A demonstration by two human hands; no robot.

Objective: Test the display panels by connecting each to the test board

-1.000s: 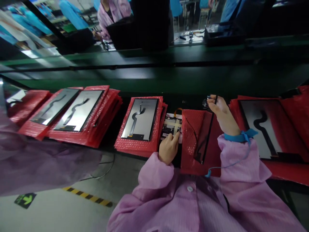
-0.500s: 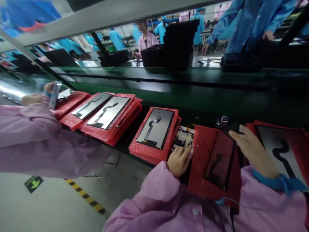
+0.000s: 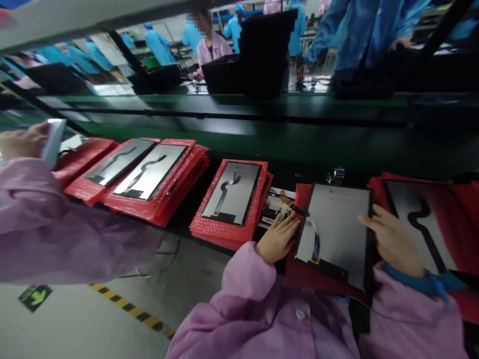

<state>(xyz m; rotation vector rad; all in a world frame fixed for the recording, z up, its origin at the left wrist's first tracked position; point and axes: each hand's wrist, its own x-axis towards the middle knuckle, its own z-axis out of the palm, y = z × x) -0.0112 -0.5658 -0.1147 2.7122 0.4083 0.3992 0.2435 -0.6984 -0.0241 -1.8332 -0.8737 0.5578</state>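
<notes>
A grey display panel [image 3: 337,224] with a dark edge lies tilted before me over a red bubble-wrap sleeve [image 3: 302,193]. My right hand [image 3: 396,242], with a blue wrist strap, holds the panel's right edge between thumb and fingers. My left hand [image 3: 279,239] rests with fingers spread at the panel's left edge, by its ribbon cable [image 3: 315,234]. Just beyond the left fingertips lies an opened device [image 3: 275,207] with exposed electronics. To the left, another panel [image 3: 234,192] with a curved cable lies on stacked red sleeves.
Further left are more panels [image 3: 151,172] on red sleeves and a co-worker's hand [image 3: 22,142] holding a pale object. At right, another panel [image 3: 419,219] lies on red wrap. A small metal object [image 3: 337,174] sits behind. Black bins [image 3: 264,55] stand on the shelf.
The panel, earlier seen through the red sleeve, now lies uncovered on top. My right hand has moved to its right edge. The co-worker's hand has moved left in view.
</notes>
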